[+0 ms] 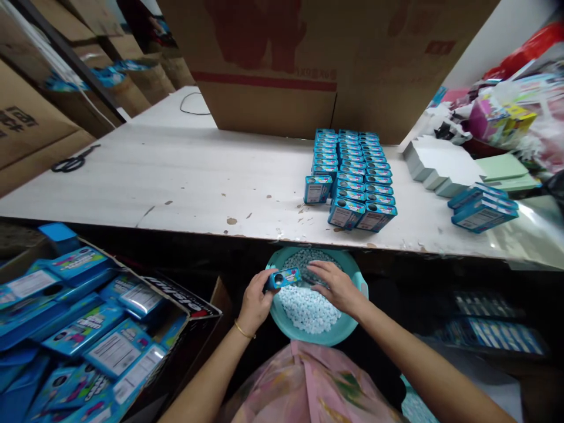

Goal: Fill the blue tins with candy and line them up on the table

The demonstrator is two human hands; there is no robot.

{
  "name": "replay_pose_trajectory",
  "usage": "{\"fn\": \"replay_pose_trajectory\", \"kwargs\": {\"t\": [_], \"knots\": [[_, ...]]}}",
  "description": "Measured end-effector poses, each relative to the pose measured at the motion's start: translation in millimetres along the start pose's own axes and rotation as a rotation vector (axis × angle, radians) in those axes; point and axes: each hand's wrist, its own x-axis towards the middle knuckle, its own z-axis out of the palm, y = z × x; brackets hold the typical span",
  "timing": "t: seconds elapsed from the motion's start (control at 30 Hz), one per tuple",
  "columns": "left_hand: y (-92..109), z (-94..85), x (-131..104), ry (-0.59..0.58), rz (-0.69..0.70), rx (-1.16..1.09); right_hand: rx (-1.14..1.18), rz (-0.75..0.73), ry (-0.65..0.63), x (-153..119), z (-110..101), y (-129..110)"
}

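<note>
My left hand (257, 299) holds a small blue box (285, 278) at the left rim of a teal basin (274, 314). Small pale blue and white pieces (311, 310) fill the basin. Over its right part, my right hand (332, 283) is bent with its fingers toward the blue box; its fingertips are partly lost against the pieces, so what they hold, if anything, cannot be made out. Rows of upright blue boxes (350, 188) stand on the white table (198, 176) beyond the basin.
An open carton (207, 302) of blue boxes is at the lower left. Behind the rows stands a large cardboard box (282, 106). Black scissors (73, 161) lie at the table's left. White card stacks (443, 161) and more blue boxes (484, 211) are at the right.
</note>
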Motion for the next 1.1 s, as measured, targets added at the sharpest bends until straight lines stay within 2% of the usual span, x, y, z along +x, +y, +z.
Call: {"fn": "replay_pose_trajectory", "kwargs": {"t": [0.07, 0.17, 0.27, 0.37, 0.5, 0.6, 0.67, 0.73, 0.8, 0.87, 0.9, 0.97, 1.03, 1.1], "knots": [[7.8, -0.4, -0.3, -0.007, -0.037, -0.121, 0.026, -0.115, 0.027, 13.2, -10.0, -15.2], [21.9, 3.6, -2.4, -0.022, -0.038, -0.239, 0.022, -0.210, -0.010, 23.9, -20.3, -32.1], [31.3, 5.6, -2.6, 0.022, -0.047, -0.313, -0.010, -0.218, -0.043, 27.8, -27.1, -40.9], [34.3, -2.6, -0.2, 0.122, -0.058, -0.367, -0.102, -0.179, -0.009, 42.1, -40.8, -40.7], [29.9, -29.9, -2.8, 0.221, -0.137, -0.427, -0.415, -0.045, 0.062, 90.6, -74.9, -24.0], [19.1, -55.2, -14.6, 0.274, -0.195, -0.350, -0.671, 0.069, 0.061, 127.2, -101.5, -11.0], [7.3, -74.6, -27.1, 0.336, -0.213, -0.239, -0.732, 0.098, 0.059, 139.1, -112.4, -9.8], [-9.3, -98.5, -42.7, 0.437, -0.223, -0.064, -0.726, 0.070, 0.087, 139.1, -115.2, -12.4], [-30.3, -127.6, -62.3, 0.500, -0.262, 0.205, -0.762, -0.024, 0.186, 129.6, -109.0, -12.2], [-52.6, -158.4, -85.4, 0.472, -0.374, 0.500, -0.732, -0.172, 0.241, 113.2, -92.3, -5.5], [-62.8, -172.4, -97.1, 0.428, -0.468, 0.627, -0.676, -0.267, 0.182, 102.5, -79.8, 0.1], [-79.8, -193.9, -117.3, 0.246, -0.711, 0.783, -0.548, -0.403, 0.012, 76.9, -48.2, 14.2], [-91.3, -205.9, -129.3, 0.016, -0.907, 0.799, -0.493, -0.327, -0.201, 47.7, -12.7, 31.7], [-95.7, -211.8, -133.3, -0.146, -0.973, 0.755, -0.475, -0.115, -0.422, 18.2, 18.8, 52.4]]}}
